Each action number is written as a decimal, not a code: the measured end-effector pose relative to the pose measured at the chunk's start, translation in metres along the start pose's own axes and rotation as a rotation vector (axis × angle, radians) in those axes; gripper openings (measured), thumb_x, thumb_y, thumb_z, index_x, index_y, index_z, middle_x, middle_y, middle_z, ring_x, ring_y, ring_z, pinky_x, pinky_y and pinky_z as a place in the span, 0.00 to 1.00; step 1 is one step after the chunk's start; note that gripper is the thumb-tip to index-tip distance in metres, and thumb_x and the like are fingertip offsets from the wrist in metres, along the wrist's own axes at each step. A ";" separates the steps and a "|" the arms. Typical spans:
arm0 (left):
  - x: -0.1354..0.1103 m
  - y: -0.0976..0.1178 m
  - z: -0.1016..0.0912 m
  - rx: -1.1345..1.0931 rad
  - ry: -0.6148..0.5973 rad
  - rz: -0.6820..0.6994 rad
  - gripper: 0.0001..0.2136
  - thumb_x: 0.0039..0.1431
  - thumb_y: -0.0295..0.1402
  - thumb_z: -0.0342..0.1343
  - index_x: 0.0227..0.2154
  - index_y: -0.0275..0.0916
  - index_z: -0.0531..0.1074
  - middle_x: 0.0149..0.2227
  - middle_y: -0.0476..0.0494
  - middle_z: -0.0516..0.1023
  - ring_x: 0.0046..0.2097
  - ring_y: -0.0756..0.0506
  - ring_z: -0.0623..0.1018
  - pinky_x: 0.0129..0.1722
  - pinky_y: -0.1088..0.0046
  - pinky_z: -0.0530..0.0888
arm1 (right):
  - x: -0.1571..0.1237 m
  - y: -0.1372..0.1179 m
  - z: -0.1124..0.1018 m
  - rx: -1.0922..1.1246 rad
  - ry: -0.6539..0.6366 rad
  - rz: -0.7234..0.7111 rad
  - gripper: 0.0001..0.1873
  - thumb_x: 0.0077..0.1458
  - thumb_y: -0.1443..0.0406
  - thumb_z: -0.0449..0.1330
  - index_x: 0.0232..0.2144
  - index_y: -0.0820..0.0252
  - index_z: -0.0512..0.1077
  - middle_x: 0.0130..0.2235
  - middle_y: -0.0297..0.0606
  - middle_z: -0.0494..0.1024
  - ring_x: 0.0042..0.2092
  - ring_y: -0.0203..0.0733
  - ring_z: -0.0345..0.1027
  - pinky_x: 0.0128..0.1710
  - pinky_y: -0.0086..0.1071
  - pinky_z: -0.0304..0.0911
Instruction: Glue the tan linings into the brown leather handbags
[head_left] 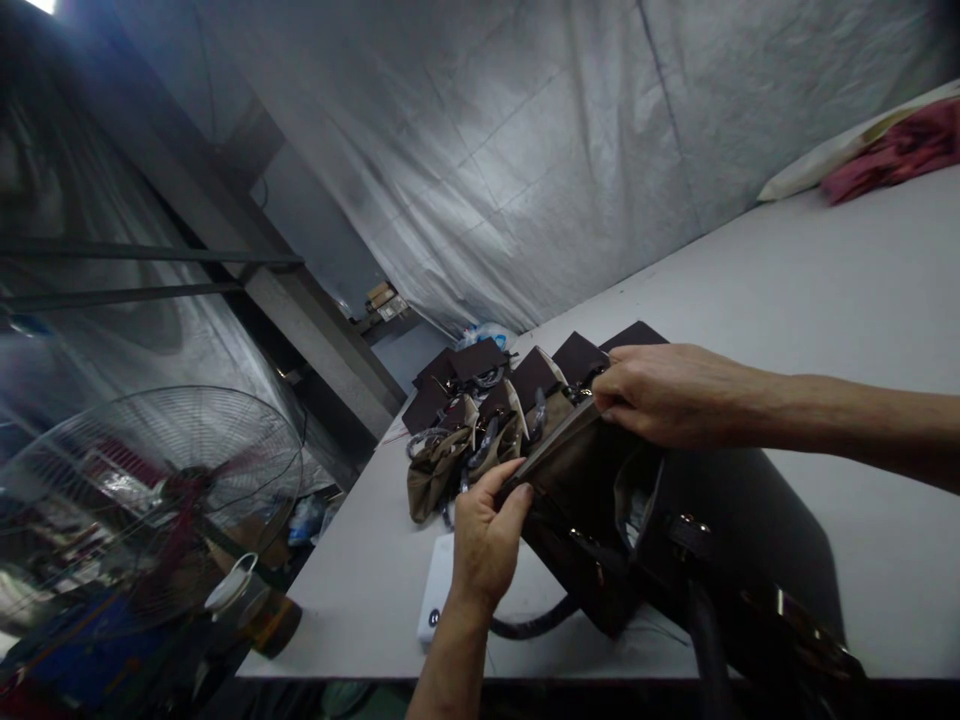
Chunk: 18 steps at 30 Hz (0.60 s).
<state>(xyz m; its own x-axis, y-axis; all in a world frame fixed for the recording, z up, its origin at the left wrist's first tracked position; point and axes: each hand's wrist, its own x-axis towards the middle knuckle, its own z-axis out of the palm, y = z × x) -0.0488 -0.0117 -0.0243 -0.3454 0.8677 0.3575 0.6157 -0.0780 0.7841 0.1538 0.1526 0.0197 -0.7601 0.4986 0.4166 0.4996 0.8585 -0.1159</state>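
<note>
A dark brown handbag (720,540) lies on the white table (825,300) in front of me. My left hand (486,545) pinches the near corner of its top flap, fingers closed on it. My right hand (667,395) grips the far end of the same flap, fingers curled over the edge. The bag's strap (536,625) loops out on the table below my left hand. Beyond the bag lies a row of several dark brown and tan bag parts (480,410) with metal rings.
A white power bank (435,600) lies by my left wrist near the table edge. A standing fan (150,500) is off the table to the left. Red cloth (900,150) lies at the far right. Grey sheeting hangs behind.
</note>
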 end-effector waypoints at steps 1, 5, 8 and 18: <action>0.000 0.002 0.001 0.048 0.018 0.026 0.13 0.60 0.32 0.56 0.45 0.38 0.78 0.43 0.44 0.83 0.46 0.43 0.79 0.48 0.69 0.73 | 0.000 0.000 0.000 -0.004 0.000 0.001 0.12 0.54 0.64 0.52 0.26 0.57 0.75 0.31 0.41 0.72 0.30 0.38 0.63 0.28 0.32 0.51; 0.002 0.009 0.005 0.225 0.076 0.096 0.09 0.57 0.33 0.60 0.40 0.39 0.80 0.36 0.46 0.83 0.38 0.45 0.80 0.41 0.71 0.73 | 0.000 0.000 0.000 -0.002 0.005 0.005 0.12 0.54 0.65 0.52 0.25 0.58 0.75 0.31 0.41 0.72 0.30 0.39 0.63 0.29 0.32 0.51; 0.003 0.010 0.008 0.266 0.087 0.111 0.08 0.56 0.35 0.61 0.38 0.40 0.80 0.34 0.47 0.83 0.37 0.45 0.80 0.41 0.71 0.73 | -0.001 0.003 0.000 0.001 0.000 0.026 0.12 0.54 0.65 0.52 0.25 0.57 0.75 0.31 0.41 0.71 0.30 0.40 0.63 0.29 0.32 0.51; 0.005 0.006 0.016 0.276 0.133 0.246 0.07 0.61 0.33 0.57 0.36 0.41 0.80 0.33 0.47 0.83 0.35 0.46 0.81 0.37 0.74 0.73 | -0.004 0.008 -0.003 -0.021 -0.019 0.052 0.12 0.56 0.64 0.52 0.27 0.57 0.75 0.31 0.41 0.73 0.30 0.40 0.64 0.28 0.32 0.50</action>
<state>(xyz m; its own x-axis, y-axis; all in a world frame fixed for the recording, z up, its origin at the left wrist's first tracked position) -0.0353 -0.0002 -0.0265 -0.2416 0.7672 0.5942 0.8527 -0.1245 0.5074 0.1624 0.1568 0.0198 -0.7407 0.5446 0.3934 0.5467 0.8289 -0.1183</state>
